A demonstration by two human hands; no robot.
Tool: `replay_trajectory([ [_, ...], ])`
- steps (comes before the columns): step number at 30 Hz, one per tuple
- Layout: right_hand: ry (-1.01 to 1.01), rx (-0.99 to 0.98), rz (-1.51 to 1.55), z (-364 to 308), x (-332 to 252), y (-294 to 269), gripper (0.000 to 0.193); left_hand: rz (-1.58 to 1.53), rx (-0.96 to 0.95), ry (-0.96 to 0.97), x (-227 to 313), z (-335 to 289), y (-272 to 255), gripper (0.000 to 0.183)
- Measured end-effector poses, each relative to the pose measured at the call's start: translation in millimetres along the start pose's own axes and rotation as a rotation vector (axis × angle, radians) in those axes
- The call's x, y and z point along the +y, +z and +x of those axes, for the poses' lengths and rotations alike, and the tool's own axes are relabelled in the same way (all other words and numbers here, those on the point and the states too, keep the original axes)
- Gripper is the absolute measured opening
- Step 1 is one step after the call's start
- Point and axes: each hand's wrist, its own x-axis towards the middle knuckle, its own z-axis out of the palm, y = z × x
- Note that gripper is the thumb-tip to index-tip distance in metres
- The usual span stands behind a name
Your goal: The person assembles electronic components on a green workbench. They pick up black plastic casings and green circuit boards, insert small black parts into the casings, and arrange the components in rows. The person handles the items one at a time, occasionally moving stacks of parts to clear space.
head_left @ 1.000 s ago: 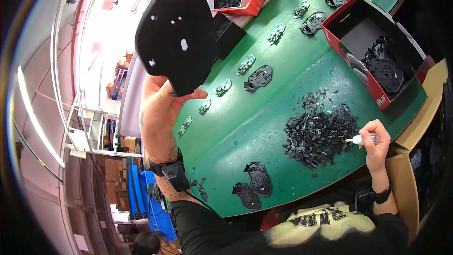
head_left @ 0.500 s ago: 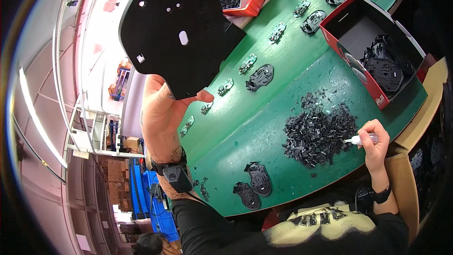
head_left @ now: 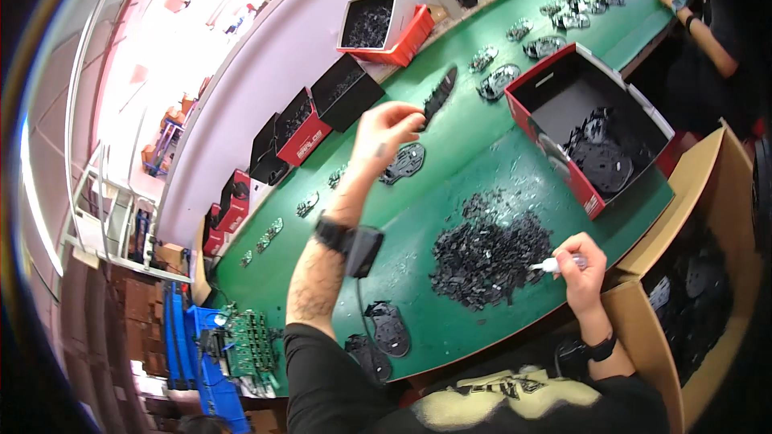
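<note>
My left hand [head_left: 379, 138] reaches out over the far strip of the table. Its fingertips are closed on the near end of a black mouse base plate [head_left: 440, 98], seen nearly edge-on. In my right hand [head_left: 582, 270] is a small white squeeze bottle [head_left: 551, 264], its thin tip pointing left at the right edge of a pile of small black plastic pieces [head_left: 492, 254]. Just below my left wrist lies another black mouse base [head_left: 404, 162]. Two more bases [head_left: 389, 329] rest near the table's front edge, left of the pile.
A red-and-black box [head_left: 555, 162] holding black bases stands right of the pile. A cardboard carton [head_left: 635, 305] sits at the right edge. Several part boxes [head_left: 346, 92] line the back. Green circuit boards [head_left: 249, 345] are stacked at left. Another person's arm [head_left: 698, 36] reaches in far right.
My left hand has lowered the base plate from close before the camera to over the far strip, turning it edge-on. My right hand still holds the bottle by the pile. The view has shifted.
</note>
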Motion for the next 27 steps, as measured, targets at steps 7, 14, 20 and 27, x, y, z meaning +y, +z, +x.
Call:
replay_trajectory([
  [7,0.019,-0.014,0.046,-0.1,1.5,5.5,0.013,0.583,0.322,0.211,-126.2,43.0,62.0,0.016],
  [14,-0.065,0.002,-0.031,6.3,-2.3,4.7,0.022,0.704,0.418,0.441,-112.6,35.9,53.8,0.044],
  [20,-0.110,0.016,-0.063,1.0,12.9,3.9,0.019,0.636,-0.294,0.254,-28.7,-117.2,-32.5,0.023],
  [27,-0.088,0.003,-0.001,0.5,15.8,-1.3,0.021,0.709,-0.272,-0.169,-38.7,-278.2,-65.6,0.048],
])
